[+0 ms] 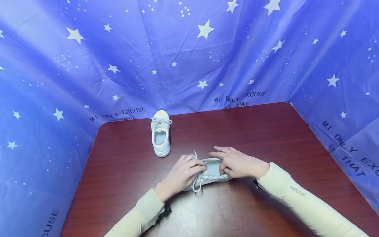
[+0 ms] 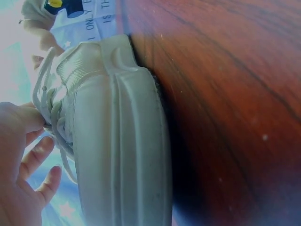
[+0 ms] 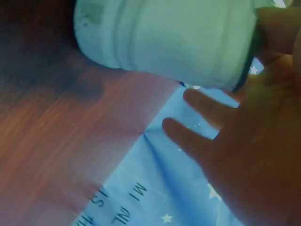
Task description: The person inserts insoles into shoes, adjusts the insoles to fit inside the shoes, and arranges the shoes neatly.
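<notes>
A white lace-up sneaker [image 1: 211,179] rests sole down on the table, toe to the left and heel to the right. My left hand [image 1: 184,171] reaches over its front and pinches the tongue by the laces [image 2: 57,110], the other fingers spread. At the heel, my right hand [image 1: 240,164] pinches the collar with thumb and index finger, a fingertip dipping into the opening. Its remaining fingers stretch out beyond the heel [image 3: 178,42]. The bow's loops hang loose over the side. A matching sneaker [image 1: 161,149] stands farther back on the left, toe pointing away.
Dark red wood makes up the tabletop [image 1: 251,131], with rounded far corners. Blue cloth [image 1: 165,42] printed with white stars and lettering hangs along the back and both sides. Dark straps show under both cream sleeves [image 1: 284,184].
</notes>
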A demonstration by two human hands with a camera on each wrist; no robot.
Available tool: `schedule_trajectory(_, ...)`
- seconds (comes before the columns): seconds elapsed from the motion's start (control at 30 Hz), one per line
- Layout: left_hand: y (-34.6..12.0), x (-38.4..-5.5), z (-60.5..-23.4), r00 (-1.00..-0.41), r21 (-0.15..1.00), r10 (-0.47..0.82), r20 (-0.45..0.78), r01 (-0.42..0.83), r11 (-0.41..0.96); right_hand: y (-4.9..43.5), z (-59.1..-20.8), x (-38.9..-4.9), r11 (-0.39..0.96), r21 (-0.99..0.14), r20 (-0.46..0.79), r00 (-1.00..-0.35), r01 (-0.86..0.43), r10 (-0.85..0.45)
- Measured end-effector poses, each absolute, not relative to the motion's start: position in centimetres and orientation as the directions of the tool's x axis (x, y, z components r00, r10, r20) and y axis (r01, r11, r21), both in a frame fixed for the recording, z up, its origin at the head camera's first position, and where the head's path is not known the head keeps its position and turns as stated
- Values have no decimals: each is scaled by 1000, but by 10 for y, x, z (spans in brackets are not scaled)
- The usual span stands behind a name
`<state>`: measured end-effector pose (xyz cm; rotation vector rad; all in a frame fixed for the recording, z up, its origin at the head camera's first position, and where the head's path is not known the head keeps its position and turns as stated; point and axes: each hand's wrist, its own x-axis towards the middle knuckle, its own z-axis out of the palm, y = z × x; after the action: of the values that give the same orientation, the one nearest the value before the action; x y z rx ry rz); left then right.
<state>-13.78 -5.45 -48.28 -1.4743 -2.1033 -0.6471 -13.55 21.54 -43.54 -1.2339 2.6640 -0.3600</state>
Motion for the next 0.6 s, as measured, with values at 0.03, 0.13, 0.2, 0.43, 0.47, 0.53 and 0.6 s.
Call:
schedule_trajectory(0.03, -55, -138, -483, -299, 102, 716, 631, 947, 305, 215, -434, -136, 635, -312, -87, -644, -707, -760)
schedule_trajectory(0.13, -55, -138, -482, -299, 103, 718, 629, 947, 304, 212, -431, -137, 675, -328, -155, -668, -661, -728)
schedule_trajectory(0.2, -55, -139, -482, -299, 105, 718, 628, 947, 303, 210, -429, -136, 702, -320, -187, -684, -636, -705)
schedule_trajectory(0.43, -55, -139, -483, -302, 111, 716, 629, 947, 302, 209, -430, -138, 693, -347, -175, -683, -631, -709)
schedule_trajectory(0.47, -55, -139, -483, -302, 113, 717, 628, 947, 300, 211, -431, -139, 677, -357, -149, -676, -644, -722)
schedule_trajectory(0.53, -56, -138, -483, -301, 114, 718, 627, 948, 298, 215, -433, -140, 647, -359, -82, -668, -673, -740)
schedule_trajectory(0.6, -56, -139, -483, -302, 117, 718, 627, 948, 296, 217, -433, -142, 626, -334, -4, -663, -705, -749)
